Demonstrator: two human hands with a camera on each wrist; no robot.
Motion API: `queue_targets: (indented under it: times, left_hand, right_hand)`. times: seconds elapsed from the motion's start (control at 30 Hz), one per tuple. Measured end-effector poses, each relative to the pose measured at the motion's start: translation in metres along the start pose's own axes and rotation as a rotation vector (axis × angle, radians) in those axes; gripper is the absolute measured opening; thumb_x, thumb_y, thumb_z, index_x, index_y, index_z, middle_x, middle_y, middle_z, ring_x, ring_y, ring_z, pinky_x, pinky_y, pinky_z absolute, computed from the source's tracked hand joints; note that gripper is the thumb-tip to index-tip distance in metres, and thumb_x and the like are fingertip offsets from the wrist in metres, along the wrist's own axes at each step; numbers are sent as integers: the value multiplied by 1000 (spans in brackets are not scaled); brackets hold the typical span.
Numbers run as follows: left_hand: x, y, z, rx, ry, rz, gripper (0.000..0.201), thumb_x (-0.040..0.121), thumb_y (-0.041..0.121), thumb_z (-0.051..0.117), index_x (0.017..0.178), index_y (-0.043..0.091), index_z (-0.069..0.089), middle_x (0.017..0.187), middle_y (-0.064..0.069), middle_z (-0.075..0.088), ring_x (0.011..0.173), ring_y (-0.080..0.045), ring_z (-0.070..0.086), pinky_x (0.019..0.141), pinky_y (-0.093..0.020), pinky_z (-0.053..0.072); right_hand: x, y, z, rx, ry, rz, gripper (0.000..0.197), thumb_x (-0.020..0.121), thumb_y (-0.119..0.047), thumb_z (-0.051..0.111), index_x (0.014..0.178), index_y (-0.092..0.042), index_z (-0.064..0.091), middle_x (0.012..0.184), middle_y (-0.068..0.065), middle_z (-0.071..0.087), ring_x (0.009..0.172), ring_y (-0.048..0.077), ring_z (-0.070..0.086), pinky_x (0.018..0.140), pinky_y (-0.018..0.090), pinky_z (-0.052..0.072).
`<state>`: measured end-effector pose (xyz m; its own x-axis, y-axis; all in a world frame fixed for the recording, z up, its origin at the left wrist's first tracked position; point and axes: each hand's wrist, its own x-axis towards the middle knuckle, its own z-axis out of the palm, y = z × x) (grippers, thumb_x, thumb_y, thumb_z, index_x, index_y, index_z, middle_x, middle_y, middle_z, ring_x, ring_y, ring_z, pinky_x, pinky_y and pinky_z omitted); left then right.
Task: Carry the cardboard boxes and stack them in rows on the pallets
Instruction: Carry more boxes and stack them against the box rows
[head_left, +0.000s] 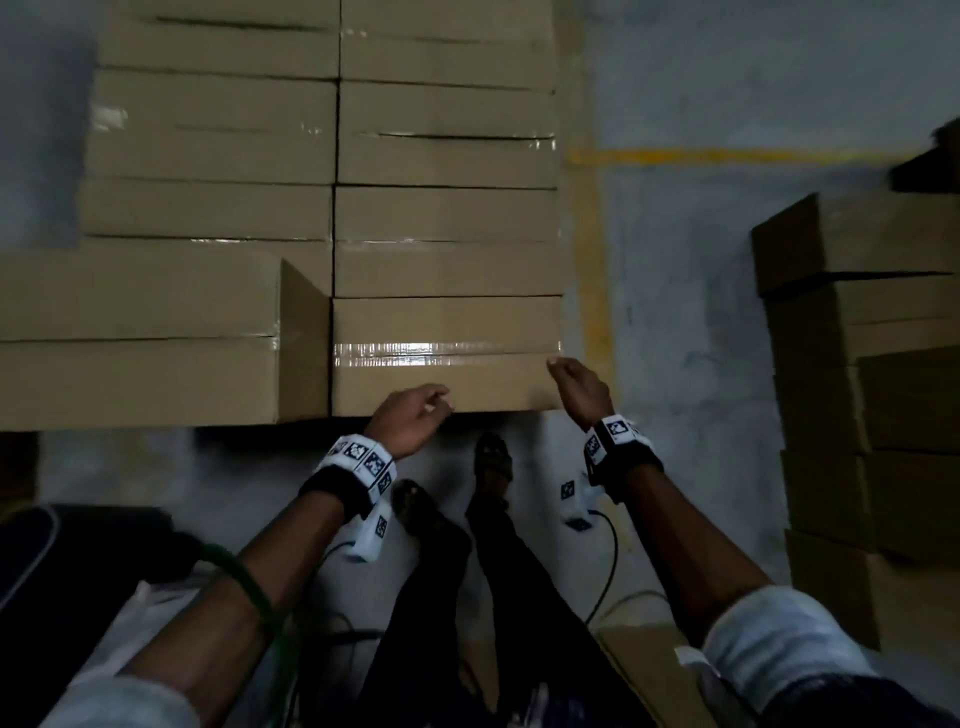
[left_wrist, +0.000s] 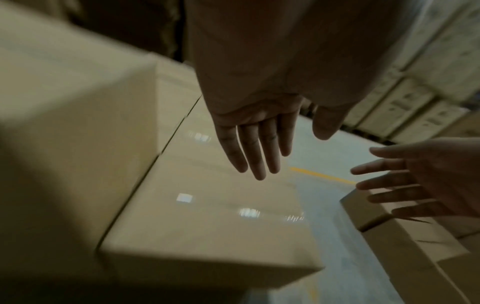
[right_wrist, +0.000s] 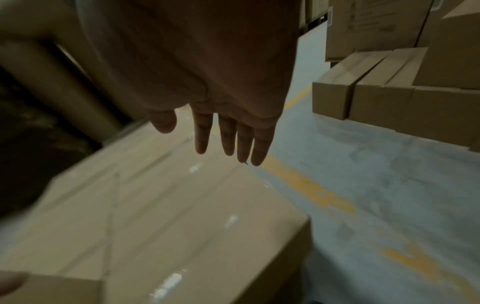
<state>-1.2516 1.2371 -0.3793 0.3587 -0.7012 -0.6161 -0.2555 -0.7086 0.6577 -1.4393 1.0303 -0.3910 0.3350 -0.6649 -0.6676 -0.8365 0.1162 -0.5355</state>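
— Forearms fill the bottom of the head view. Where are the hands?

— Both over the near end of the taped cardboard box. The left hand hovers by its near edge, the right hand at its near right corner.

— Holding anything?

— No. Both wrist views show straight, spread fingers with nothing in them, palms facing the box top.

— Touching it?

— Cannot tell; the pictures are blurred.

— And the box itself?

— Nearest in the right column of stacked boxes, flush against its neighbours. A higher box stands just left of it.

— Anything else?

— Another stack stands well apart on the right, across a grey floor with a yellow line.
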Motion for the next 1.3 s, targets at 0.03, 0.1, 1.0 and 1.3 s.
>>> queue_targets:
  times: [0.03,0.1,1.0,1.3]
  left_hand:
    - [-10,15,-11,31,-6,28,36,103,35,59,133,18,66,122,-5,73,107,-19,68,89,-23,47]
    - [-27,48,-34,84,-3,103,39,101,41,60,132,19,66,119,-2,74,103,-20,70,91,-30,52]
    - [-17,434,157,545,-305,793,56,97,60,55,138,23,62,126,0,71,100,-15,70,90,-41,57]
    - [8,602,358,608,-514,903,57,98,60,53,138,21,62,126,-1,70,99,-14,70,89,-36,56]
  right_hand:
    - [-17,-11,-6,5,7,-15,41,105,-47,50,132,-22,65,142,9,61,132,30,54,97,25,36]
    - [-47,-34,-19,23,32,-94,40,104,-48,52,131,-22,66,141,7,63,131,27,55,96,23,36]
    - [-173,127,-302,257,472,-137,44,98,-51,62,134,-25,65,142,-3,62,129,21,57,105,37,47]
    - [-180,292,-471,473,634,56,42,97,-54,63,132,-31,64,138,-4,64,126,18,59,105,38,49]
